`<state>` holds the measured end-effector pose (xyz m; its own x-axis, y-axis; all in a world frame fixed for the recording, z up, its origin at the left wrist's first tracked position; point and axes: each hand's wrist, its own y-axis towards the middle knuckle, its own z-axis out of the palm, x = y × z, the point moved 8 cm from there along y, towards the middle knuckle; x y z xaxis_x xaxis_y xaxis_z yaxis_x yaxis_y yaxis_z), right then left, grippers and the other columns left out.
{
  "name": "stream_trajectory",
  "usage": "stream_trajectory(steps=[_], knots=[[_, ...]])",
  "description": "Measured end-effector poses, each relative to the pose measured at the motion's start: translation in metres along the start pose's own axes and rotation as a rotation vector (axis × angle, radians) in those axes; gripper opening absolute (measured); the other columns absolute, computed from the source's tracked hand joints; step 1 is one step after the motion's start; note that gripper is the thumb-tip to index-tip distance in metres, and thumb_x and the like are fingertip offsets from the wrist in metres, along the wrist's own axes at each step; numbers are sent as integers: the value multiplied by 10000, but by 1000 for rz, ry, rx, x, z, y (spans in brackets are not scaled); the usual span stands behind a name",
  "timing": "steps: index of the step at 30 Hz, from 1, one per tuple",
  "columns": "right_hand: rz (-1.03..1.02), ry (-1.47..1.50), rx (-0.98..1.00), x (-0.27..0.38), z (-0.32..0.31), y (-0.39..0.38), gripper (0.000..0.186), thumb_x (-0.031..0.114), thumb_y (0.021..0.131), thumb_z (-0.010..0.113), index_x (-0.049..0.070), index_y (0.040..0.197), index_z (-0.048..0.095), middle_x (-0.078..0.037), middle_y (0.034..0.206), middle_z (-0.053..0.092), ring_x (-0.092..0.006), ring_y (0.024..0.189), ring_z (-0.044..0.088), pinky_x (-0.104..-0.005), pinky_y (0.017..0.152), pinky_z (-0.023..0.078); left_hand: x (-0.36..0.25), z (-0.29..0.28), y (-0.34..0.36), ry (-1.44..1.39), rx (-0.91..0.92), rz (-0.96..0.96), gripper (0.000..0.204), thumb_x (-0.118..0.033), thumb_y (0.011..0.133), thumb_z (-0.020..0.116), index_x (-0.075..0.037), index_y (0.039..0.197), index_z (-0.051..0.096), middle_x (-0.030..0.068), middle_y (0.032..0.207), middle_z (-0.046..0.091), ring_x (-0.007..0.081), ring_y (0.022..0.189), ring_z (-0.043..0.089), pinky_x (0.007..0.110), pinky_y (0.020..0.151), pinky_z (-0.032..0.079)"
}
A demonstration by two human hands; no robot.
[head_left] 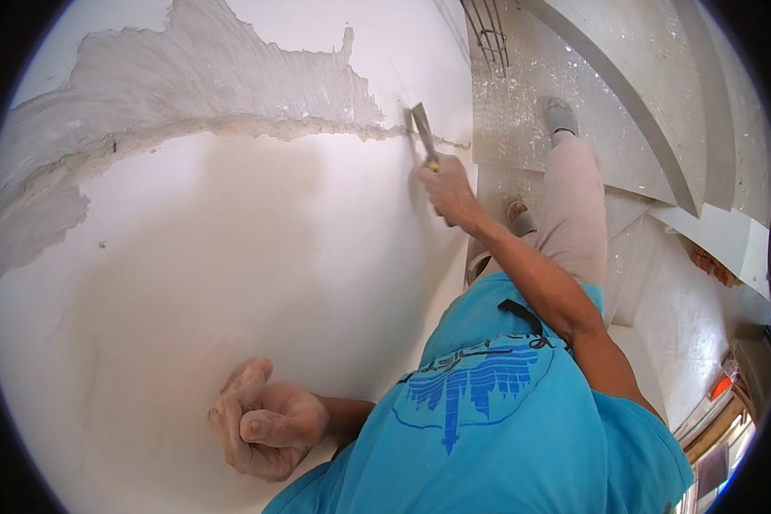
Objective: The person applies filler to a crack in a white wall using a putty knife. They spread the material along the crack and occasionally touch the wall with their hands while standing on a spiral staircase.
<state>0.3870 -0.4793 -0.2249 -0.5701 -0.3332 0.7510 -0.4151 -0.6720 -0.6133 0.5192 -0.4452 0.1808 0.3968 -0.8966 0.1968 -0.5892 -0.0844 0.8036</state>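
The fingers of the right hand (450, 190) are closed around the handle of a scraper (423, 128), near 12 o'clock. Its blade points between 11 and 12 and is beside the rough crack (300, 128) of the white wall (257, 248); if it touches, I cannot tell. The left hand (270, 420), at 7 o'clock, has bent fingers; whether they hold something, I cannot tell. Grey plaster (188, 77) spreads at 10 to 11 o'clock. The spotted floor (514, 120) lies at 1 to 2 o'clock.
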Motion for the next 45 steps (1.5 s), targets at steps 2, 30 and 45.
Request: stream_trajectory(steps=[2,30,45], knots=[[-153,-144,-30,2,-6,0,147,142,873,562,3,833,540,-46,606,501,-144,568,549,-340,531,454,0,-2,-1,-50,-24,-8,248,-79,1006,457,140,954,562,183,590,602,218,472,625,277,430,498],[-640,-142,-112,51,9,-19,173,130,875,550,39,740,492,-1,567,438,-85,415,415,-279,345,363,1,0,-3,6,-28,-11,251,-81,998,473,147,939,562,196,585,609,229,446,597,290,434,501],[-191,-34,5,14,-11,-6,142,132,879,542,27,786,519,-11,595,475,-100,413,440,-276,369,370,0,0,-3,-55,-15,-26,224,-51,984,490,159,958,566,203,600,615,236,460,611,302,454,518]])
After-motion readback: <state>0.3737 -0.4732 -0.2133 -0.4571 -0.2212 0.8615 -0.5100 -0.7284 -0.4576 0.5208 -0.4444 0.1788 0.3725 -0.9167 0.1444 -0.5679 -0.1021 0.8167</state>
